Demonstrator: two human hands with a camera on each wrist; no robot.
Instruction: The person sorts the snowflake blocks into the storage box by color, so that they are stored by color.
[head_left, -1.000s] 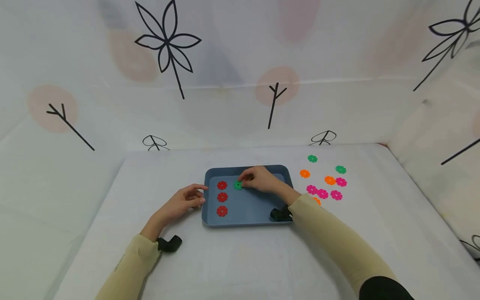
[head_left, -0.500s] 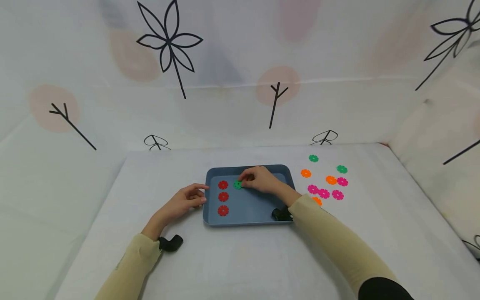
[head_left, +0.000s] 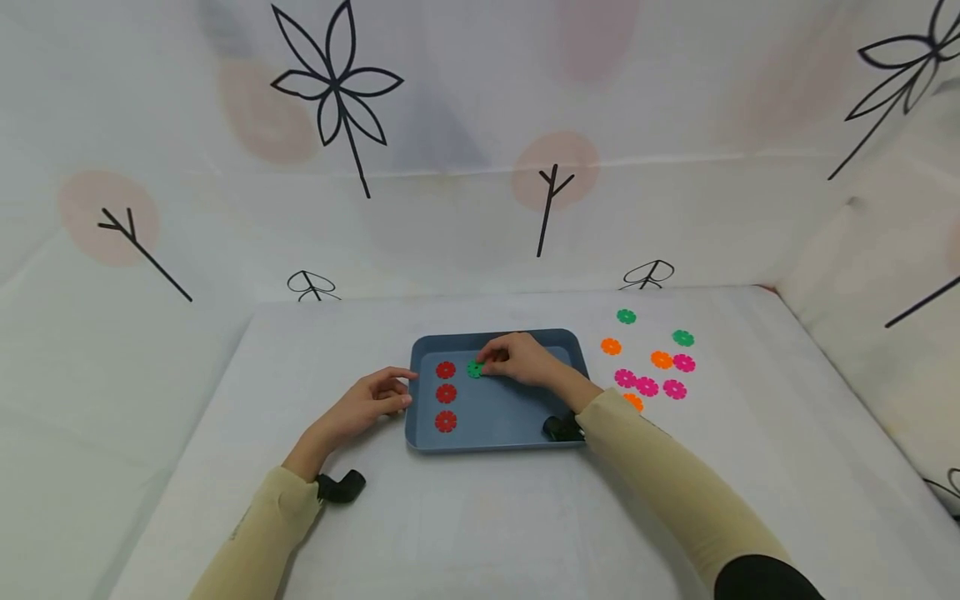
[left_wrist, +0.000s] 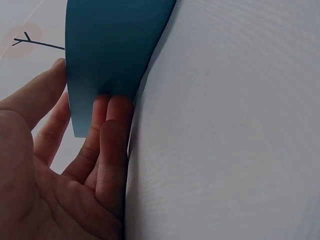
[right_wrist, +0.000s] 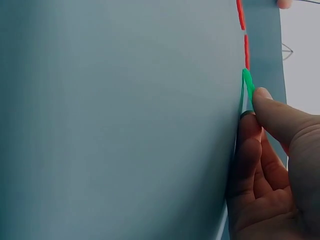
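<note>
My right hand [head_left: 519, 358] is over the blue-grey tray [head_left: 495, 427], pinching a thin green flower-shaped disc [head_left: 475, 369] between thumb and fingertips. In the right wrist view that disc [right_wrist: 249, 87] tilts up, its far edge down at the tray floor. Three red flower-shaped discs [head_left: 446, 393] form a column along the tray's left side. My left hand [head_left: 367, 402] rests beside the left end, fingers loosely bent. In the left wrist view its fingertips [left_wrist: 120, 107] touch the tray's outer wall [left_wrist: 110, 55].
Right of the tray, loose flower-shaped discs lie on the white tabletop [head_left: 480, 525]: several pink ones [head_left: 647, 387], three orange ones [head_left: 611, 347] and two green ones [head_left: 683, 337]. A black wrist mount [head_left: 562, 428] overlaps the tray's lower right corner. White printed cloth [head_left: 450, 225] hangs behind.
</note>
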